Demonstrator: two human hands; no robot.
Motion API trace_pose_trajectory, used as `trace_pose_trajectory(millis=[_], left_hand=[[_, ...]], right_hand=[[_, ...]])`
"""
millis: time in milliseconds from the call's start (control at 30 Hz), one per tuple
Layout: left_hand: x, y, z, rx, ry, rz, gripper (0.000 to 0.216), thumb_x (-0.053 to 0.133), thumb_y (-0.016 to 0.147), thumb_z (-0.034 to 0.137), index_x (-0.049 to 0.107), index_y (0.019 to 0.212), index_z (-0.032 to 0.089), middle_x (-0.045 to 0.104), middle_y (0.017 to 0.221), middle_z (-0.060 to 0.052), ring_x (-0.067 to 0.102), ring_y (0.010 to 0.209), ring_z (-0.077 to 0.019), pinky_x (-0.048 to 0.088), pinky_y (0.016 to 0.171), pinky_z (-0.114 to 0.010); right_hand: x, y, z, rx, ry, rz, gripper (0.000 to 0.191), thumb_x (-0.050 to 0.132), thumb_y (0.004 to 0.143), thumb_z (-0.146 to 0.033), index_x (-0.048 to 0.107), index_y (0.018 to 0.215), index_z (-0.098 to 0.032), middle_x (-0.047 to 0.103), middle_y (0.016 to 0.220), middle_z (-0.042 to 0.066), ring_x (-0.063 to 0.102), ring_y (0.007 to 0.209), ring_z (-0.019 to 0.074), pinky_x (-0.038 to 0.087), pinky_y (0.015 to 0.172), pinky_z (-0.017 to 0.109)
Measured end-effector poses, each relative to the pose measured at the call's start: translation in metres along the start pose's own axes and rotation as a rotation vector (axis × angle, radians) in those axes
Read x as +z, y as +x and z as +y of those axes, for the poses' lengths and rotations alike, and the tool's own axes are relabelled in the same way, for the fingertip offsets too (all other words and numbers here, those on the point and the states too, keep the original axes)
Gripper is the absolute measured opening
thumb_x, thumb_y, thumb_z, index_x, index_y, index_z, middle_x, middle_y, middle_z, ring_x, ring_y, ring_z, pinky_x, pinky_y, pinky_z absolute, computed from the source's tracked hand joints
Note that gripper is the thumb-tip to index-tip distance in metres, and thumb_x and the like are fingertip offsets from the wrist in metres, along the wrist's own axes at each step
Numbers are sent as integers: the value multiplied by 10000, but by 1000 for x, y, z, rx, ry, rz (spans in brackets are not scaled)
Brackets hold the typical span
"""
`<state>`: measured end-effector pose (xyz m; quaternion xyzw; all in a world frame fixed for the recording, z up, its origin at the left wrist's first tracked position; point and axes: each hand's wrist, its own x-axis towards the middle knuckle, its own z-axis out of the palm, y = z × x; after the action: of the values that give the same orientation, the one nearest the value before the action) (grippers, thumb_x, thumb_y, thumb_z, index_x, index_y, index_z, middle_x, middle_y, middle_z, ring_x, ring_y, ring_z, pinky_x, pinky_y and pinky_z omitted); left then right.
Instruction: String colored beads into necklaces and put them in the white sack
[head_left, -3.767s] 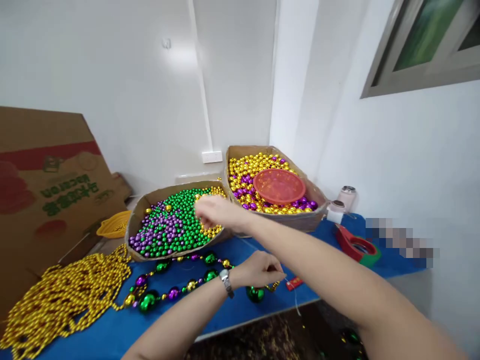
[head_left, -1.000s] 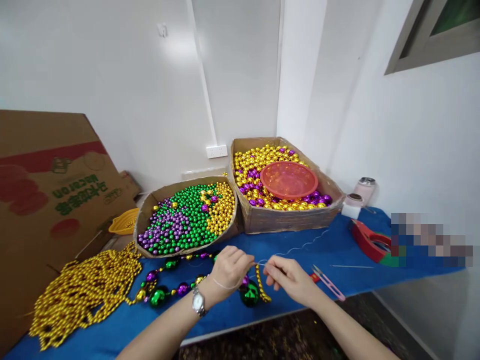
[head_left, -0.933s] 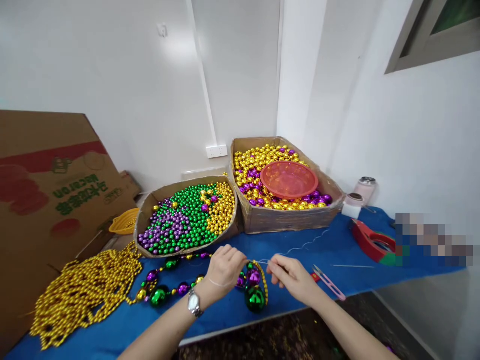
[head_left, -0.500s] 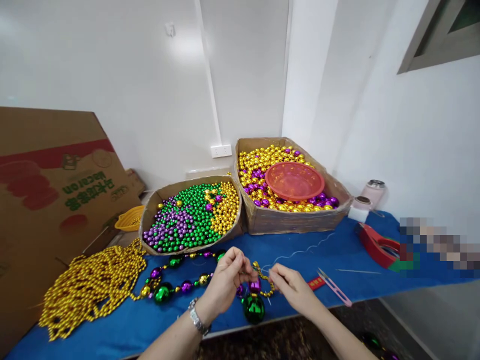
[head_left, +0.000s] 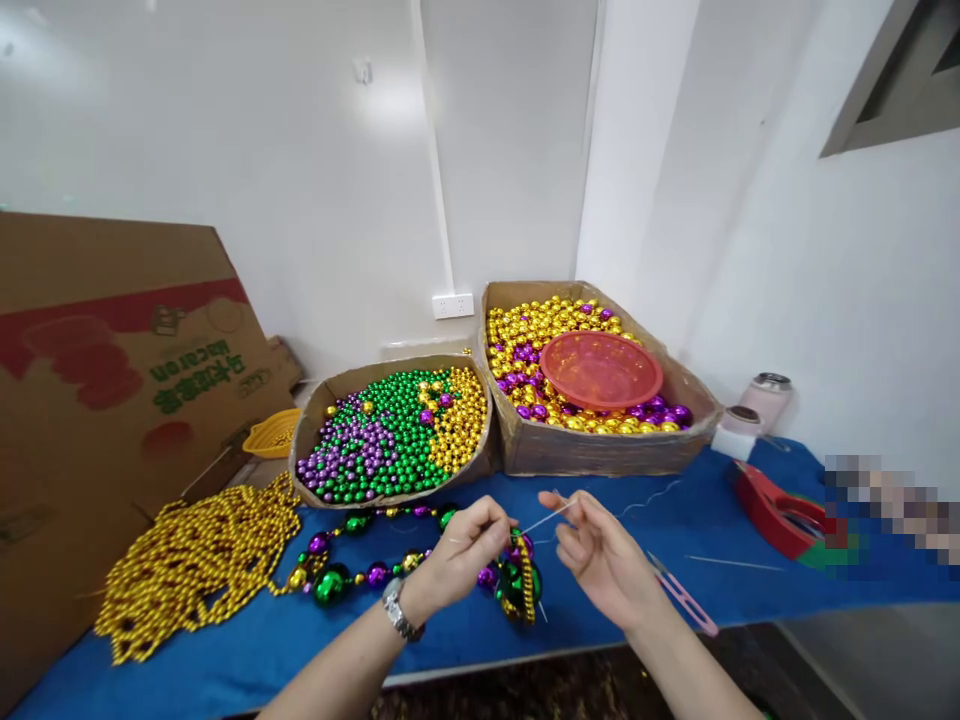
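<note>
My left hand (head_left: 466,550), a metal watch on its wrist, is closed with thumb and forefinger pinched on a pale thread (head_left: 546,519). The thread runs taut to my right hand (head_left: 600,555), whose fingertips pinch its other part. Just under the left fingertips hangs a short strand of small gold beads (head_left: 528,580), in front of a large green ball bead (head_left: 511,578). Behind my left wrist, a necklace of green, purple and gold beads (head_left: 330,584) lies curved on the blue cloth (head_left: 420,640).
Loose small beads fill a carton (head_left: 397,435); larger ones fill another carton (head_left: 600,455) with a red basin (head_left: 600,370) on top. Gold bead strands (head_left: 202,560) lie left. Pink thread snips (head_left: 686,600), a needle (head_left: 735,563) and a red tape dispenser (head_left: 780,515) lie right.
My right hand has risen and turned palm inward, drawing the thread taut from my left hand. The gold strand now hangs down near the left fingertips. The view has shifted slightly left.
</note>
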<state>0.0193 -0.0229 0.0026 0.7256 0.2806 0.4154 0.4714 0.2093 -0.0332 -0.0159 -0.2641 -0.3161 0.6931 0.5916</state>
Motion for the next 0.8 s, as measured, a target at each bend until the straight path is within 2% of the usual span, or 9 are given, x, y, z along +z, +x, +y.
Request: trace_pose_trajectory(millis=[100, 167, 233, 333, 467, 533, 633, 700, 800], left_hand=[[-2, -1, -1, 8, -57, -8, 285, 455, 900, 390, 459, 712, 176, 420, 642, 29, 424, 637, -112, 411, 856, -339], [-6, -3, -2, -4, -50, -26, 297, 465, 893, 409, 474, 714, 171, 431, 644, 22, 427, 643, -117, 414, 822, -329], [-10, -6, -5, -34, -64, -13, 309, 485, 880, 425, 481, 710, 168, 435, 640, 19, 419, 631, -116, 417, 747, -301], [-16, -10, -10, -86, -114, 47, 312, 509, 868, 430, 487, 705, 165, 460, 624, 18, 412, 592, -106, 391, 635, -257], [-15, -4, 0, -98, -131, 131, 293, 508, 874, 418, 507, 722, 168, 538, 627, -7, 491, 616, -128, 405, 632, -257], [-13, 5, 13, -77, -141, 164, 283, 505, 876, 418, 509, 732, 174, 568, 643, -19, 546, 678, -153, 435, 689, -277], [-11, 22, 33, -26, -143, 157, 272, 502, 879, 409, 506, 734, 179, 594, 663, -23, 583, 726, -167, 455, 750, -300], [-13, 35, 44, 13, -133, 151, 259, 502, 881, 389, 506, 732, 178, 596, 668, -17, 579, 699, -152, 459, 741, -295], [-18, 53, 60, 65, -129, 158, 230, 508, 881, 350, 496, 727, 179, 584, 651, 1, 576, 674, -133, 462, 719, -281]], right_hand=[[5, 2, -2, 28, 220, -6, 265, 659, 780, -382, 469, 712, -211, 583, 724, -36, 263, 427, 34, 246, 424, 179], [7, 3, -4, 4, 213, -34, 262, 661, 786, -360, 463, 703, -209, 422, 550, -79, 253, 432, 45, 242, 429, 174], [6, 2, -2, -14, 169, -58, 274, 649, 803, -331, 444, 678, -200, 298, 512, -93, 230, 438, 47, 230, 431, 175], [0, -2, 6, -31, 9, -52, 298, 582, 853, -358, 403, 674, -201, 269, 544, -90, 212, 457, 55, 234, 440, 188], [-1, -5, 5, -120, -487, -40, 260, 460, 908, -444, 436, 780, -219, 306, 599, -72, 289, 510, 82, 287, 490, 217], [5, -3, -5, -215, -821, -68, 196, 461, 912, -410, 490, 972, -225, 369, 623, -59, 365, 546, 103, 325, 532, 236], [16, 6, -26, -472, -1415, -167, 376, 384, 938, -315, 373, 1297, -204, 497, 699, -15, 484, 635, 150, 388, 620, 274], [22, 16, -38, -671, -1747, -248, 335, 330, 950, -270, 459, 1243, -170, 557, 764, 36, 520, 709, 176, 403, 666, 295], [32, 31, -56, -852, -2042, -321, 322, 309, 958, -254, 607, 882, -160, 557, 746, 65, 497, 706, 182, 386, 659, 298]])
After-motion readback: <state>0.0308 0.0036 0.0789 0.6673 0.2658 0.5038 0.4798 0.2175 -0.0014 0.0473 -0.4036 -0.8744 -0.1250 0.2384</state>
